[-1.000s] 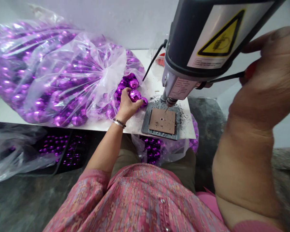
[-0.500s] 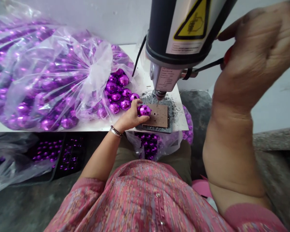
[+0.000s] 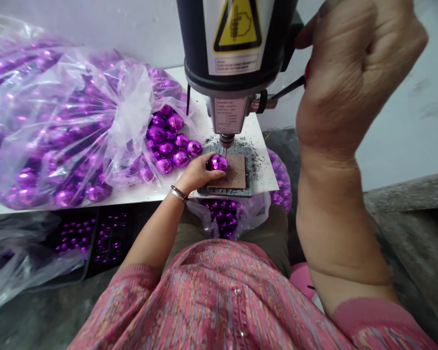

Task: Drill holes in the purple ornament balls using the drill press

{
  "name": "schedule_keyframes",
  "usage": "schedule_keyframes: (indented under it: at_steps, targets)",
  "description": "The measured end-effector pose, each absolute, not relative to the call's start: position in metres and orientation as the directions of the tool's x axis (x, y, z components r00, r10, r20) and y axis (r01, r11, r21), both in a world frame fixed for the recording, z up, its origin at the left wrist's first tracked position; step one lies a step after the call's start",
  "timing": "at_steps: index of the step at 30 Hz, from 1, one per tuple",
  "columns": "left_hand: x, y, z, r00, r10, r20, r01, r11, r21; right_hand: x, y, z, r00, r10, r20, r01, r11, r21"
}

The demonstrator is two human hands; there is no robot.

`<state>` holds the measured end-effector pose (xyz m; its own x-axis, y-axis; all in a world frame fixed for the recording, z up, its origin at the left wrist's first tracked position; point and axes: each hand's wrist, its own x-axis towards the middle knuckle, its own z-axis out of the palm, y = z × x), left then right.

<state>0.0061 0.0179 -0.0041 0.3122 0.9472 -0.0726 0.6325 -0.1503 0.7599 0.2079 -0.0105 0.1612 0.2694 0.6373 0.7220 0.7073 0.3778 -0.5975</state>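
Observation:
My left hand [image 3: 200, 172] grips a shiny purple faceted ball [image 3: 218, 163] between thumb and fingers, over the left part of a brown board [image 3: 237, 172]. That board lies on the grey base [image 3: 248, 160] of a drill press [image 3: 237, 58]. Right beside the ball, the thin drill bit [image 3: 226, 151] points down from the chuck. High on the right, my right hand [image 3: 350, 68] is closed round the end of the press's lever [image 3: 288, 90], whose red knob is mostly hidden by the hand.
Loose purple balls [image 3: 164, 141] spill from a big clear bag [image 3: 58, 126] on the white table [image 3: 138, 193]. Dark shavings surround the base. Below the table edge, another bag of purple balls [image 3: 224, 218] hangs between the knees. A black cable runs behind the press.
The view has shifted, with the press now further left in it. My left hand has moved the ball over the board, close to the drill bit. My right hand stays on the lever.

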Motion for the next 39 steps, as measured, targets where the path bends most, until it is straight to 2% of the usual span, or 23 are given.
schedule_keyframes:
  at_steps: [12, 15, 20, 26, 33, 39]
  targets:
    - [0.021, 0.026, 0.006, 0.369, 0.929, 0.0, 0.781, -0.311, 0.541, 0.209, -0.011, 0.16, 0.273, 0.643, 0.716, 0.709, 0.369, -0.601]
    - [0.026, 0.028, 0.003, 0.385, 0.923, -0.019, 0.762, -0.306, 0.57, 0.209, -0.009, 0.16, 0.276, 0.634, 0.722, 0.684, 0.398, -0.611]
    - [0.028, 0.026, -0.002, 0.366, 0.931, -0.003, 0.716, -0.279, 0.639, 0.212, -0.006, 0.155, 0.274, 0.585, 0.764, 0.576, 0.536, -0.617]
    - [0.033, 0.022, 0.001, 0.364, 0.93, -0.046, 0.691, -0.236, 0.683, 0.214, -0.002, 0.147, 0.282, 0.536, 0.796, 0.538, 0.598, -0.594]
    - [0.033, 0.022, -0.009, 0.346, 0.938, 0.021, 0.674, -0.264, 0.689, 0.212, -0.024, 0.128, 0.282, 0.47, 0.836, 0.676, 0.521, -0.521]
    - [0.034, 0.022, -0.012, 0.356, 0.933, 0.049, 0.687, -0.297, 0.664, 0.21, -0.034, 0.1, 0.226, 0.361, 0.905, 0.731, 0.551, -0.402]
